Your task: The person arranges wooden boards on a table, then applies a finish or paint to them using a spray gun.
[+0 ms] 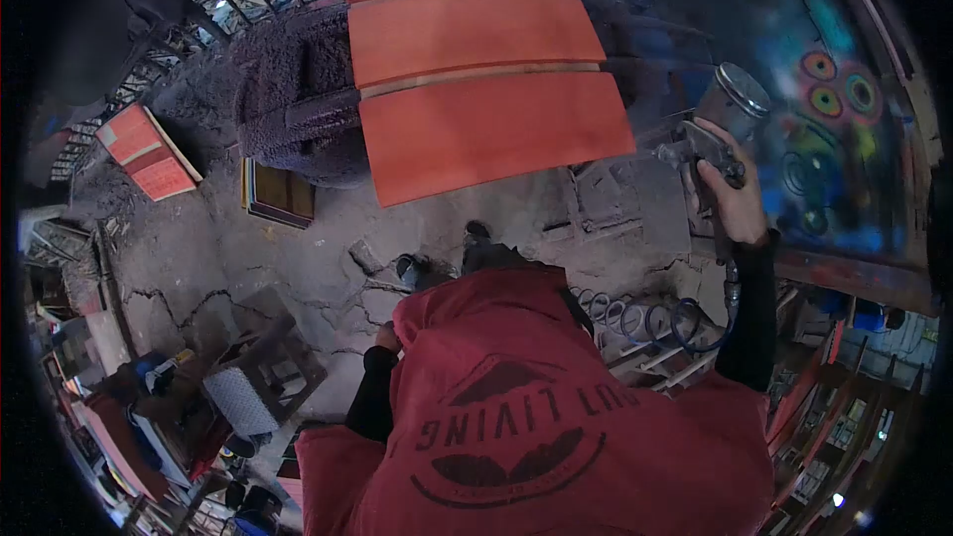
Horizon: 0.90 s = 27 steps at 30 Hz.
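Observation:
My right hand (737,194) is wrapped round the grip of a spray gun (707,161) with a metal paint cup (737,94) on top. A coiled air hose (645,323) runs up to the bottom of its handle. My left hand (388,337) hangs low beside the red shirt, mostly hidden by it and the black sleeve, so its fingers do not show clearly. In front of me lie several flat orange-red panels (496,134) in a row, with narrow gaps between them. The spray gun is to the right of the nearest panel, apart from it.
Dark, fuzzy-looking material (298,99) sits under and left of the panels. A paint-stained board (824,129) stands at the right. Red-orange boards (151,151) and stacked panels (283,194) rest on the cracked floor (233,258). A stool-like frame (260,372) stands lower left.

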Each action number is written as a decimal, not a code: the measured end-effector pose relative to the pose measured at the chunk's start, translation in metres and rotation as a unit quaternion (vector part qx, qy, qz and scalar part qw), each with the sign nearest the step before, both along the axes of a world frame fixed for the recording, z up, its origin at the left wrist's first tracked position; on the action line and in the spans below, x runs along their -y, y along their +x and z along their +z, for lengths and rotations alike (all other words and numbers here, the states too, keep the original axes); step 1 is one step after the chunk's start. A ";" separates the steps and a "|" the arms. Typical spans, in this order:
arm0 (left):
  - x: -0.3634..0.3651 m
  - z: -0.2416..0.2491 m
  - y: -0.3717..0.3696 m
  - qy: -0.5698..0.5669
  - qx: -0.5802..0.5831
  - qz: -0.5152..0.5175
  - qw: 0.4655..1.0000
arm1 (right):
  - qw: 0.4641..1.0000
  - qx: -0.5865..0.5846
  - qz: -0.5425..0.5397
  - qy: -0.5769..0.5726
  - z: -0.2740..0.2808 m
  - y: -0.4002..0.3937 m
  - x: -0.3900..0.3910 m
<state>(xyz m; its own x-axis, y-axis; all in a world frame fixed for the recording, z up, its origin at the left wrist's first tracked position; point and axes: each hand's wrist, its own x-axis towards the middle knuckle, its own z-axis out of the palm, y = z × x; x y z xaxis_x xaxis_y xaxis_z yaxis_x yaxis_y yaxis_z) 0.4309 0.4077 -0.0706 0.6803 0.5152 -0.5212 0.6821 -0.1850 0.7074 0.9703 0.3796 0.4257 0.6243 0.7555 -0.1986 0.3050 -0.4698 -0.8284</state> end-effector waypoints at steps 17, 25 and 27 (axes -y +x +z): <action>0.006 0.017 -0.026 -0.058 -0.063 0.152 0.985 | 0.978 -0.179 0.092 0.055 -0.012 -0.107 -0.065; 0.017 -0.005 -0.057 -0.055 -0.059 0.129 0.988 | 0.960 -0.213 0.169 0.071 -0.015 -0.154 -0.096; 0.014 0.003 -0.053 -0.095 -0.095 0.132 0.982 | 0.957 -0.217 0.177 0.072 -0.013 -0.167 -0.103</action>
